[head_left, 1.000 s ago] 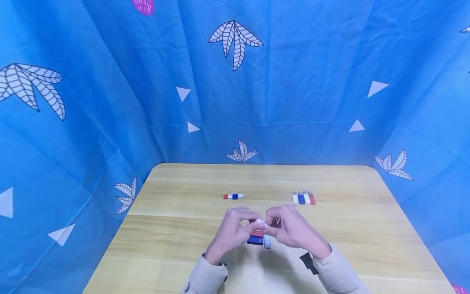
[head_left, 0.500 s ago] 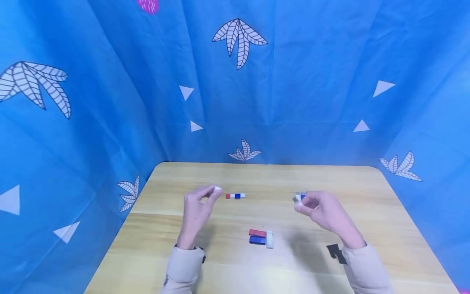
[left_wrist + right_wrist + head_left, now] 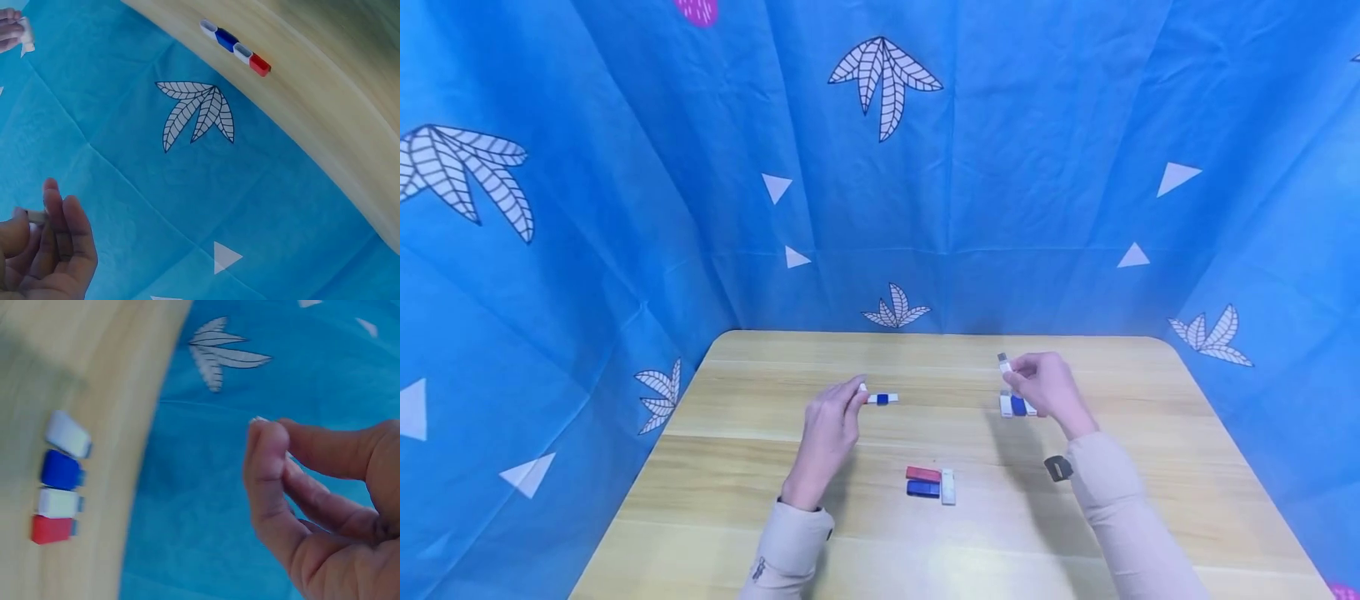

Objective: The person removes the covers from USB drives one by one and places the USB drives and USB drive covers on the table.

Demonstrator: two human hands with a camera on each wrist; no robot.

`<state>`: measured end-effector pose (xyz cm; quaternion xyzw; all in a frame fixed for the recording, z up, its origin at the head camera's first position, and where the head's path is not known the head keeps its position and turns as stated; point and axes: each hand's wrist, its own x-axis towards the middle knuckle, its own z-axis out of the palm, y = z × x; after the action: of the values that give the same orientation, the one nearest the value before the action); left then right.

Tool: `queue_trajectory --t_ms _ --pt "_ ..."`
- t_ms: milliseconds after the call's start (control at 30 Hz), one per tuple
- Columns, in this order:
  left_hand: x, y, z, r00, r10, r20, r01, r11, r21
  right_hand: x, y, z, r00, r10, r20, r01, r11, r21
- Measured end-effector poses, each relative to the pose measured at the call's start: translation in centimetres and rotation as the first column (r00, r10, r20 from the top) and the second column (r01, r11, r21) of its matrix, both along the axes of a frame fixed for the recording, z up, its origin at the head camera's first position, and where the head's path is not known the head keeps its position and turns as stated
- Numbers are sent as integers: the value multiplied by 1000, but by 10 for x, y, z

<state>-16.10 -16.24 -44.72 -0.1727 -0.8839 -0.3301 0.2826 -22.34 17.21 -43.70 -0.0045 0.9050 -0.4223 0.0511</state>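
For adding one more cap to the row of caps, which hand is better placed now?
Likely the left hand: it pinches a small white cap near the row of caps. The right hand holds a white USB stick near the row of sticks.

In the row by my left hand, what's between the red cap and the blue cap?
One white cap lies between the red cap and the blue cap, seen in the left wrist view.

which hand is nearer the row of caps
Left: the left hand is by the left end of the row of caps; the right hand is farther right, near the row of USB sticks.
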Motion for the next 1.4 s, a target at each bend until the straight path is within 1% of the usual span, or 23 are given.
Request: queue_trajectory --t_ms 33,67,133,233,367,433,500,633,700,767,833,1000,1100,1267,1400 --pt "0 1 -1 1000 2 -5 -2 1000 -11 -4 0 -4 1000 -20 18 20 1000 -8" --pt "-1 2 -1 1000 2 5 -2 1000 -19 -7 0 -8 999 -36 29 37 999 -15" --pt "-1 4 -1 999 -3 37 4 1000 -28 -14 -1 -17 995 -72 64 73 997 -22" --pt "-2 7 -2 996 -8 90 11 999 -35 -19 -1 -30 992 -95 87 95 995 7" --pt "-3 10 -3 983 -2 183 6 1000 -22 -22 -5 -47 987 -110 114 108 994 24" --pt "-4 11 -3 976 -1 216 4 1000 -13 -23 -7 -56 984 -119 135 118 993 20" --pt "-5 10 -3 972 -5 233 6 1000 -5 -22 -10 -64 977 -127 170 126 992 13" --pt "-6 9 -4 971 -6 239 6 1000 1 -21 -13 -76 963 -141 231 143 990 7" --pt "-7 8 -4 971 -2 241 2 1000 1 -20 -15 -79 958 -145 247 149 989 2" --pt "-8 7 -4 970 0 242 0 1000 1 -19 -16 -81 961 -137 240 141 990 0" --pt "-8 6 -4 968 2 252 -3 1000 5 -18 -17 -83 959 -143 245 146 989 4" --pt "-8 4 -4 961 12 278 -18 1000 18 -17 -15 -84 952 -151 267 144 989 45" --pt "-9 3 -5 962 18 273 -20 1000 4 -16 -14 -85 952 -156 262 139 987 82" --pt "-15 5 -9 960 21 278 -14 999 -29 -15 -13 -87 958 -158 239 132 984 121" --pt "-22 7 -11 959 12 283 -3 999 -33 -15 -12 -87 962 -153 226 129 985 119"
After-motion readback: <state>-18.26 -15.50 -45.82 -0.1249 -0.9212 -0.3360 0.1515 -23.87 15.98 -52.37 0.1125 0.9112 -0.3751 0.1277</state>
